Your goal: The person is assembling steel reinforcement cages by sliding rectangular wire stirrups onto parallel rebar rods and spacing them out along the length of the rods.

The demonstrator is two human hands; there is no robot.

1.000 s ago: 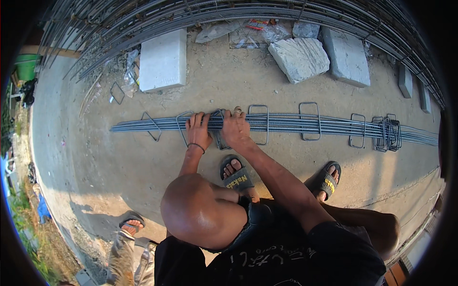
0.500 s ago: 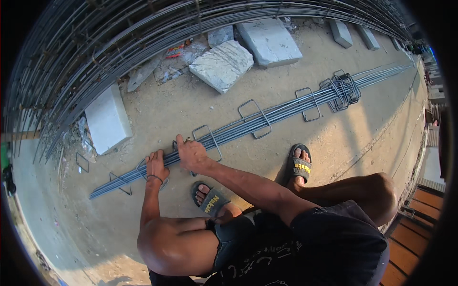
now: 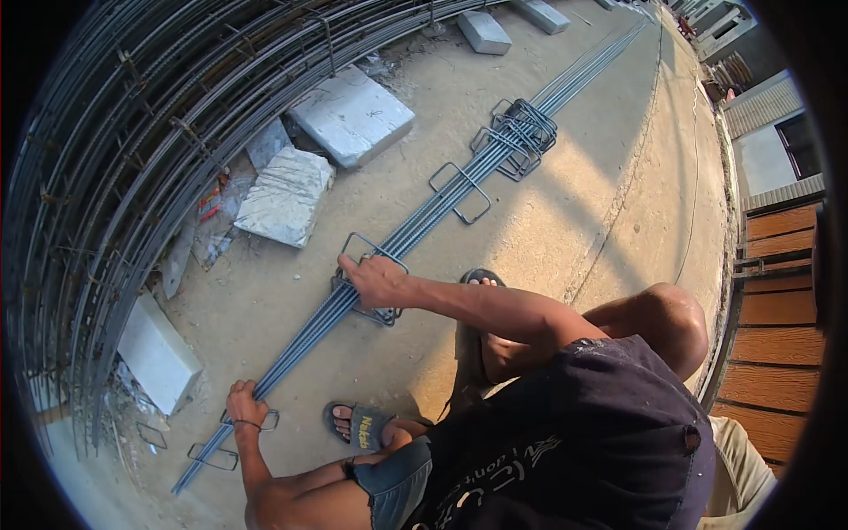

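A long bundle of ribbed steel bars (image 3: pixel 305 339) lies slantwise on the ground, from near left to far right. Toward its near end, my left hand (image 3: pixel 246 405) is closed over the bars. Farther up, my right hand (image 3: pixel 375 281) grips a bent-wire stirrup (image 3: pixel 391 320) that loops around the bars; its fingertips are partly hidden. Beside that hand another stirrup edge shows. More stirrups encircle the bundle: a single stirrup (image 3: pixel 473 185) beyond my right hand, a tangled cluster of stirrups (image 3: pixel 517 137) farther off, and a stirrup (image 3: pixel 236 461) at the near end.
Racked steel bars (image 3: pixel 168 150) curve along the left. White and grey blocks, including a rough block (image 3: pixel 287 196) and a flat block (image 3: pixel 353 115), stand between rack and bundle. A loose stirrup (image 3: pixel 151 435) lies near left. My sandalled feet are close to the bundle.
My right hand has slid up along the bars, away from my left hand, bringing a stirrup along. The view has turned, so the bundle now slants more steeply.
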